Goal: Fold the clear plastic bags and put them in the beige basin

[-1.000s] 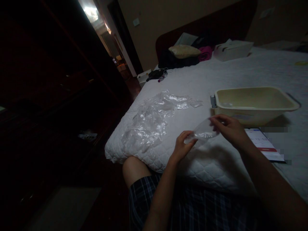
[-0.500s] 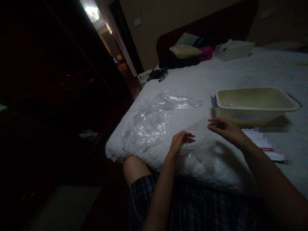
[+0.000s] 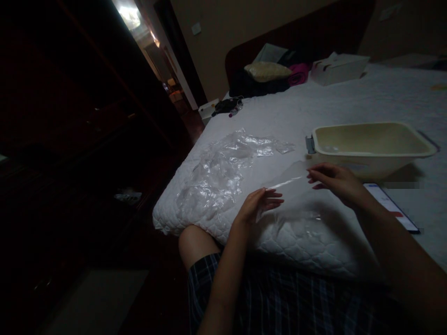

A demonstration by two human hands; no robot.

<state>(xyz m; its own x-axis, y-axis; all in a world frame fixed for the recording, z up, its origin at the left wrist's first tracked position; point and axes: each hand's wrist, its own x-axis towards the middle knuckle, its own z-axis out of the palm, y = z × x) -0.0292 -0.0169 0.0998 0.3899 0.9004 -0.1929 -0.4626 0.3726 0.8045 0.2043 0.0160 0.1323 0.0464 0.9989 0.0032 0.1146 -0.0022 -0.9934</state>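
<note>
A clear plastic bag (image 3: 288, 184) is stretched between my two hands, above the near edge of the bed. My left hand (image 3: 260, 203) pinches one end of it, the other fingers held out to the right. At the opposite end my right hand (image 3: 331, 179) grips the bag between thumb and fingertips. To the left, a spread of crumpled clear plastic bags (image 3: 223, 172) lies on the white quilted bedding (image 3: 206, 139). Just beyond my right hand stands a cream plastic tub (image 3: 363, 163) with a grey latch on its left end.
A phone (image 3: 391, 209) lies lit beside my right forearm. Farther back are a white box (image 3: 340, 69), a beige pillow (image 3: 267, 72), a rolled magenta cloth (image 3: 298, 74) and dark fabric. A small bottle (image 3: 236, 110) rests by the far left bed edge. Dark floor lies left of the bed.
My hands have moved slightly apart, pulling the clear bag tauter, and its upper edge now catches the light. My right hand has shifted a little right and up.
</note>
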